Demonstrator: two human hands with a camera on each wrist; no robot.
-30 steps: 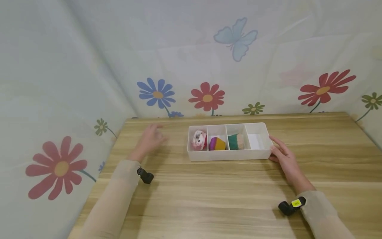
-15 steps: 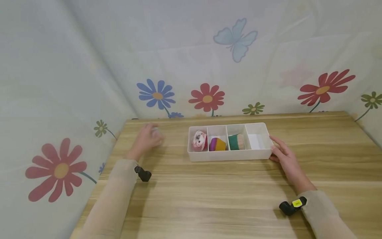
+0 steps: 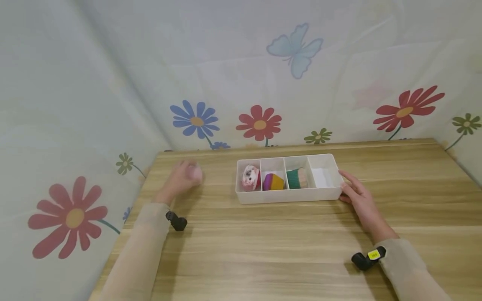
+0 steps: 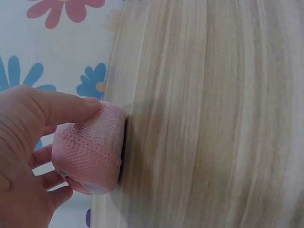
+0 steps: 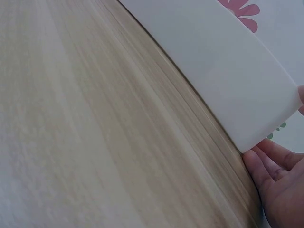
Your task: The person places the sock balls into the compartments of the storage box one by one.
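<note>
My left hand (image 3: pixel 178 180) grips a rolled pink sock (image 4: pixel 90 147) at the table's back left. In the left wrist view the thumb lies across its top and the fingers curl behind it, with its side right at the wood. A white divided box (image 3: pixel 290 196) stands at mid-table. My right hand (image 3: pixel 359 202) holds its right end, fingers at the end wall and front corner. From the left, three compartments hold a rolled white and red sock (image 3: pixel 250 177), a purple and yellow one (image 3: pixel 274 182) and a green and beige one (image 3: pixel 297 178). The rightmost has nothing in it.
The wooden table (image 3: pixel 263 251) meets a cloth backdrop (image 3: pixel 226 75) with printed flowers along its back and left edges. Each sleeve carries a black wrist camera (image 3: pixel 176 221) near the cuff.
My left hand has drawn back a little toward the lower left, and the pink sock now shows in its fingers. My right hand and the box have stayed put.
</note>
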